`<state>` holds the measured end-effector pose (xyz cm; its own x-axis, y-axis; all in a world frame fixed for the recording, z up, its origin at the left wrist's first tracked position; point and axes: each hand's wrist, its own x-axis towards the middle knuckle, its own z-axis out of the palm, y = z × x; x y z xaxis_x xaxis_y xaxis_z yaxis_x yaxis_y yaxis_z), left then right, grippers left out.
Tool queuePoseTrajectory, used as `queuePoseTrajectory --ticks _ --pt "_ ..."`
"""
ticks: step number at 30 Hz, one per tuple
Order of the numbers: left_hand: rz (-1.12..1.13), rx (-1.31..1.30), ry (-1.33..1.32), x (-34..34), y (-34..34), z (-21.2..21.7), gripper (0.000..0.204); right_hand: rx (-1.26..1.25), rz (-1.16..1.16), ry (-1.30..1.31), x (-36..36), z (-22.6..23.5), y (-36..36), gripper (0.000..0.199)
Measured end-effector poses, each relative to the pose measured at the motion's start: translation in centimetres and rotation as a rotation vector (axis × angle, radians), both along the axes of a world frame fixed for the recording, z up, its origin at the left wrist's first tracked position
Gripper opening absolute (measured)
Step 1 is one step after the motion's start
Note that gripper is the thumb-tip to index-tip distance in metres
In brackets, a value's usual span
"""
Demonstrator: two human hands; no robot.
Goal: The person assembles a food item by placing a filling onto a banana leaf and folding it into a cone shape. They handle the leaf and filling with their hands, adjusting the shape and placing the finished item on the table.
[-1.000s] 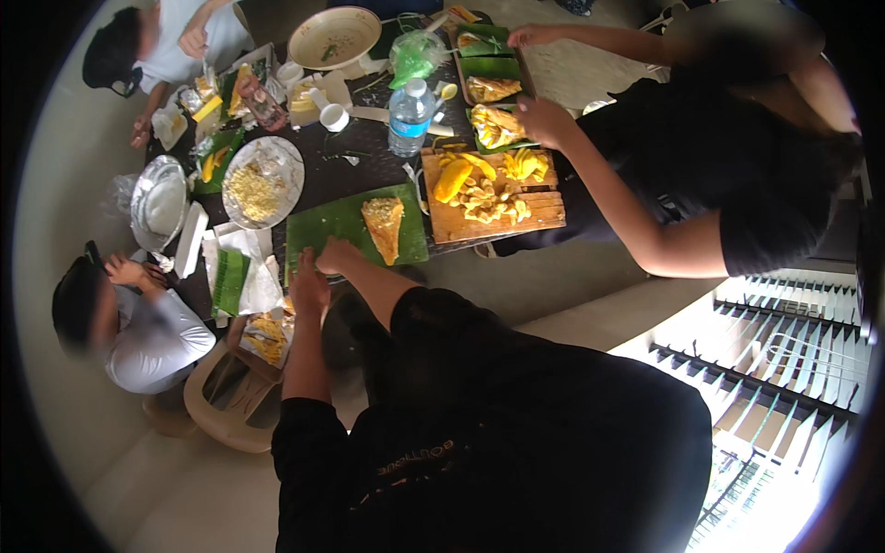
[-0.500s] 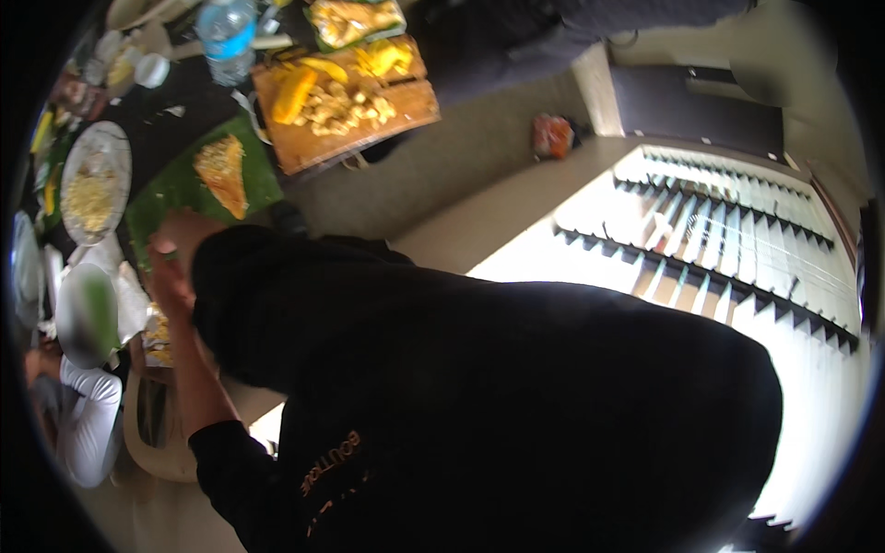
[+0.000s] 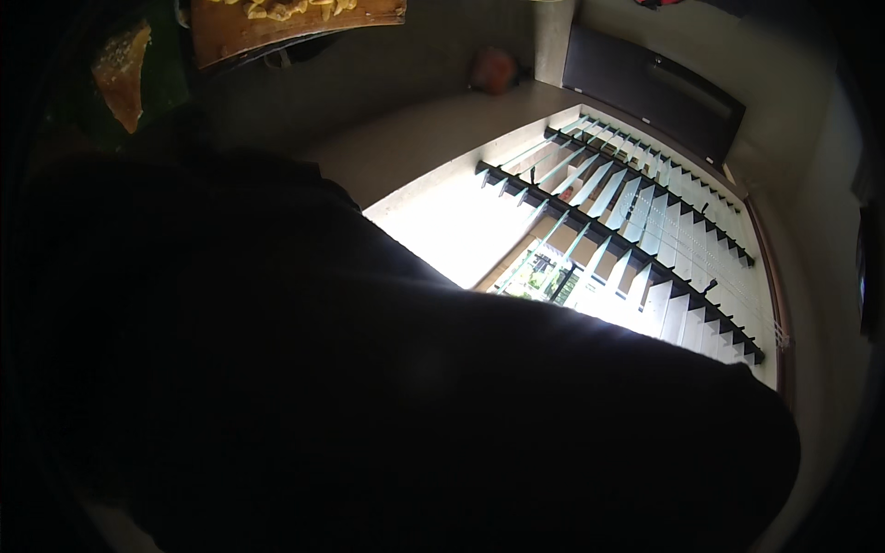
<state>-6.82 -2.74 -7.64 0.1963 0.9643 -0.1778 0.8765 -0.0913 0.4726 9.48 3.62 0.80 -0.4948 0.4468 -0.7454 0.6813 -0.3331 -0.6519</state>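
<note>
The view has swung toward the louvred window (image 3: 636,217); the dishes are gone from it, and dark clothing (image 3: 415,405) fills the lower part. The 2 hands cannot be made out, so I cannot tell if they are spread, pressed together or pinching something. The golden wedge of food (image 3: 123,81) remains on the green leaf (image 3: 170,69), left of the wooden board (image 3: 295,35); the handwork itself cannot be followed now.

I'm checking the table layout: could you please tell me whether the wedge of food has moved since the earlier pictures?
No: the wedge of food shows no clear shift against the wooden board, staying to its left; the view itself swung.
</note>
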Motion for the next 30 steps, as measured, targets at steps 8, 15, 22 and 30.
queuePoseTrajectory --ticks 8,15,22,30 --pt "0.007 0.018 -0.027 0.3 1.4 -0.7 0.043 -0.024 0.04 0.023 0.6 0.9 1.9 0.045" --pt "0.042 0.075 -0.103 -1.4 1.6 1.0 0.041 -0.032 0.121 0.008 -1.7 2.8 4.5 0.045" --pt "-0.036 0.376 0.03 -0.2 2.3 5.0 0.048 -0.217 -0.074 -0.155 -2.3 4.1 6.0 0.046" --pt "0.029 0.225 0.17 0.2 2.1 6.5 0.056 -0.252 -0.196 -0.193 -3.7 1.4 5.3 0.035"
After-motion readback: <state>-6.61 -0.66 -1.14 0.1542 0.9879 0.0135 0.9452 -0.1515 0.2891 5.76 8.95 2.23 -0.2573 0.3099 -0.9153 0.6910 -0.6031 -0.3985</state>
